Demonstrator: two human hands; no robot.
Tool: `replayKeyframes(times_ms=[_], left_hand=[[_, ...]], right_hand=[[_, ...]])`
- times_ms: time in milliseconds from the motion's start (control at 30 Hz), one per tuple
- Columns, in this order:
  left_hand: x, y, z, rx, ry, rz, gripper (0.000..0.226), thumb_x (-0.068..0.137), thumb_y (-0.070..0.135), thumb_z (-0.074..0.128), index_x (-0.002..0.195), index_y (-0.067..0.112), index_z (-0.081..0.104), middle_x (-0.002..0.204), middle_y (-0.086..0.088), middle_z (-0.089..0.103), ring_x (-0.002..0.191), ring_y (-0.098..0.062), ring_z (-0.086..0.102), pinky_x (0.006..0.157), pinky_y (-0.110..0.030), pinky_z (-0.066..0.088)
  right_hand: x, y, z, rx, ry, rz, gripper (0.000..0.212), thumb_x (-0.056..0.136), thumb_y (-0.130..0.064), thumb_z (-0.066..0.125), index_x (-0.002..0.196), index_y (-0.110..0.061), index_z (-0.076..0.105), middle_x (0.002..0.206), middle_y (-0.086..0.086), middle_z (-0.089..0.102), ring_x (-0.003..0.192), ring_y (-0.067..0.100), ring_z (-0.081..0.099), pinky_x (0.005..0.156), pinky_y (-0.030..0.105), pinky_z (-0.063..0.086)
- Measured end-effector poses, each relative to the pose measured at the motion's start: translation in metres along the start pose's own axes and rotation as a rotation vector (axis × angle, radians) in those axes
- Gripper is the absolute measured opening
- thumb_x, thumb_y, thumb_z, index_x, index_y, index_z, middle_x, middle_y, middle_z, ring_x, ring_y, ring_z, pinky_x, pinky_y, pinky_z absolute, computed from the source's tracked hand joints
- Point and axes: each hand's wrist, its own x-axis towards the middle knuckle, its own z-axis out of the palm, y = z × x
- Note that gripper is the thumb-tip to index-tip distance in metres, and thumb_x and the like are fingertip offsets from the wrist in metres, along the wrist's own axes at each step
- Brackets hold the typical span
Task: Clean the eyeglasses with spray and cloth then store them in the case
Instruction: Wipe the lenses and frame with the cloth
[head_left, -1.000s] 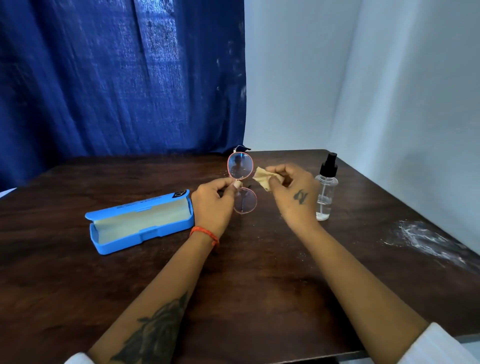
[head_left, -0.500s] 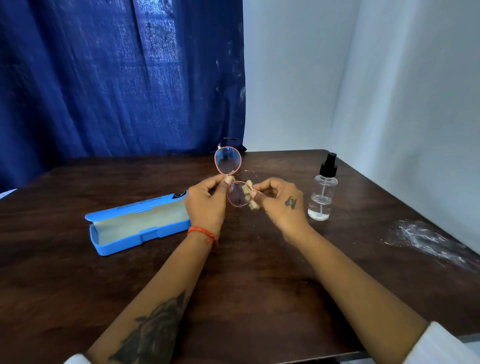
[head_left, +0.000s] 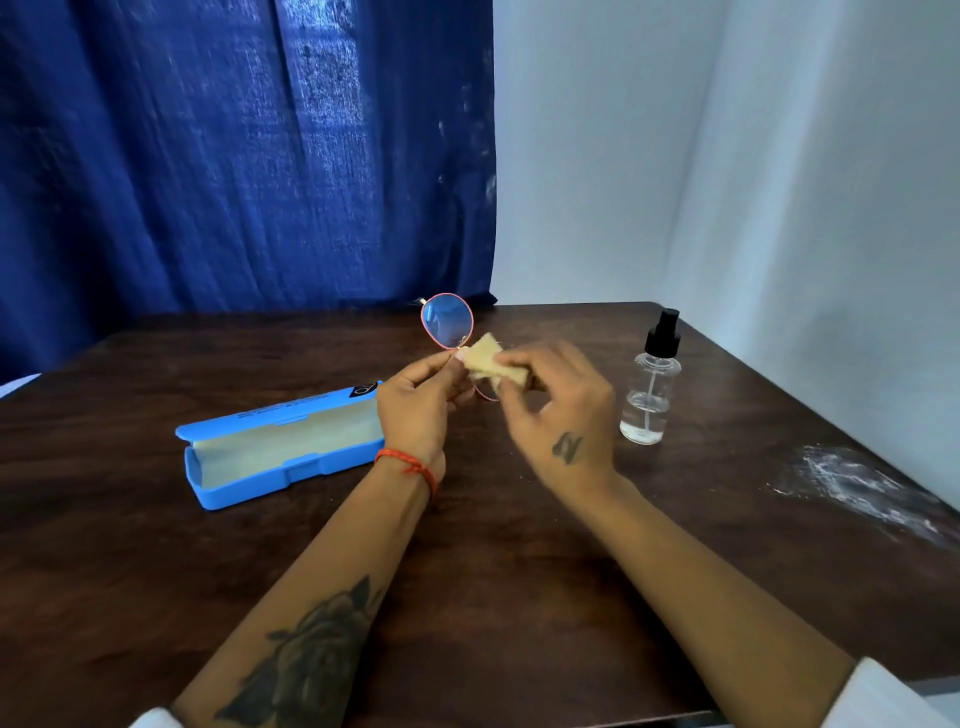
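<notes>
Above the dark table (head_left: 156, 597), the right hand (head_left: 558, 410) now presses the beige cloth (head_left: 487, 358) over the nearer lens; the left hand (head_left: 418, 410) pinches the pink-rimmed eyeglasses (head_left: 448, 321) at the bridge, the far lens rising beyond its fingertips.

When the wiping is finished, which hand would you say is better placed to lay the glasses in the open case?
Left, probably. The left hand already pinches the eyeglasses and sits right beside the open blue case. The right hand holds the cloth, on the spray bottle side.
</notes>
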Motion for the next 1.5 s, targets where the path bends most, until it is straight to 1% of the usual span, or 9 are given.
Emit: replayKeyframes(times_ms=[100, 233, 500, 733, 933, 1067, 1167, 1300, 1500], left_hand=[[-0.001, 0.001, 0.002, -0.003, 0.008, -0.025, 0.015, 0.081, 0.002, 0.061, 0.092, 0.007, 0.069, 0.066, 0.007, 0.069, 0.060, -0.001, 0.063, 0.056, -0.013, 0.052], [-0.001, 0.000, 0.003, -0.001, 0.001, -0.069, 0.014, 0.081, 0.004, 0.060, 0.088, 0.012, 0.069, 0.078, 0.003, 0.068, 0.070, -0.005, 0.061, 0.055, -0.013, 0.050], [-0.002, -0.002, 0.002, 0.024, 0.009, -0.095, 0.008, 0.079, 0.012, 0.065, 0.081, 0.016, 0.072, 0.064, 0.009, 0.070, 0.060, 0.000, 0.060, 0.050, -0.012, 0.047], [-0.001, -0.002, 0.002, -0.014, 0.013, -0.068, 0.007, 0.080, 0.009, 0.065, 0.079, 0.013, 0.070, 0.055, 0.009, 0.068, 0.060, -0.003, 0.061, 0.055, -0.014, 0.049], [0.004, -0.006, 0.000, 0.052, 0.050, -0.039, 0.003, 0.080, 0.015, 0.067, 0.081, 0.014, 0.070, 0.075, 0.004, 0.067, 0.075, -0.007, 0.059, 0.062, -0.019, 0.045], [0.004, -0.007, 0.001, 0.164, 0.094, 0.046, 0.017, 0.079, 0.020, 0.069, 0.092, 0.009, 0.070, 0.077, 0.007, 0.068, 0.072, -0.003, 0.059, 0.058, -0.015, 0.046], [0.001, -0.007, 0.000, 0.275, 0.091, 0.122, 0.016, 0.079, 0.023, 0.069, 0.091, 0.014, 0.071, 0.081, 0.007, 0.071, 0.079, -0.006, 0.063, 0.070, -0.021, 0.051], [-0.001, -0.006, -0.001, 0.430, 0.051, 0.252, 0.019, 0.080, 0.025, 0.068, 0.093, 0.014, 0.072, 0.086, 0.000, 0.072, 0.079, -0.007, 0.062, 0.076, -0.025, 0.051], [-0.004, -0.007, -0.003, 0.599, 0.027, 0.400, 0.013, 0.081, 0.007, 0.062, 0.086, 0.012, 0.073, 0.065, 0.011, 0.063, 0.061, 0.012, 0.058, 0.058, -0.004, 0.043]], right_hand=[[-0.002, -0.001, 0.008, -0.134, -0.062, -0.242, 0.011, 0.074, 0.002, 0.068, 0.084, -0.003, 0.070, 0.084, 0.013, 0.067, 0.077, 0.027, 0.061, 0.072, 0.029, 0.048], [-0.002, 0.002, 0.013, -0.266, -0.130, -0.279, 0.006, 0.080, 0.000, 0.064, 0.084, -0.001, 0.068, 0.082, 0.016, 0.064, 0.073, 0.029, 0.056, 0.064, 0.036, 0.050], [-0.004, -0.002, 0.010, -0.364, -0.223, -0.319, 0.003, 0.076, 0.001, 0.064, 0.077, -0.001, 0.065, 0.077, 0.017, 0.060, 0.065, 0.028, 0.053, 0.049, 0.036, 0.049], [-0.006, -0.003, 0.006, -0.467, -0.305, -0.427, 0.027, 0.075, -0.002, 0.039, 0.077, -0.001, 0.066, 0.076, 0.017, 0.063, 0.065, 0.031, 0.058, 0.050, 0.032, 0.049], [-0.006, 0.006, -0.005, -0.476, -0.377, -0.247, 0.017, 0.054, 0.001, 0.068, 0.069, -0.005, 0.064, 0.074, 0.012, 0.061, 0.064, 0.030, 0.056, 0.041, 0.027, 0.042], [0.000, 0.015, -0.010, -0.205, -0.181, 0.002, 0.009, 0.057, -0.005, 0.062, 0.064, -0.008, 0.066, 0.071, 0.008, 0.060, 0.061, 0.024, 0.057, 0.050, 0.027, 0.047], [0.009, 0.014, -0.012, -0.053, -0.026, 0.098, 0.017, 0.065, -0.002, 0.072, 0.079, -0.010, 0.070, 0.078, 0.005, 0.065, 0.067, 0.016, 0.060, 0.058, 0.025, 0.048], [0.027, -0.004, -0.008, -0.069, -0.007, -0.045, 0.014, 0.072, -0.006, 0.074, 0.085, -0.006, 0.068, 0.084, 0.009, 0.068, 0.077, 0.019, 0.061, 0.070, 0.015, 0.041], [0.058, -0.033, 0.016, -0.389, -0.262, -0.309, 0.005, 0.081, 0.003, 0.062, 0.082, 0.005, 0.067, 0.090, 0.019, 0.061, 0.083, 0.030, 0.055, 0.067, 0.034, 0.053]])
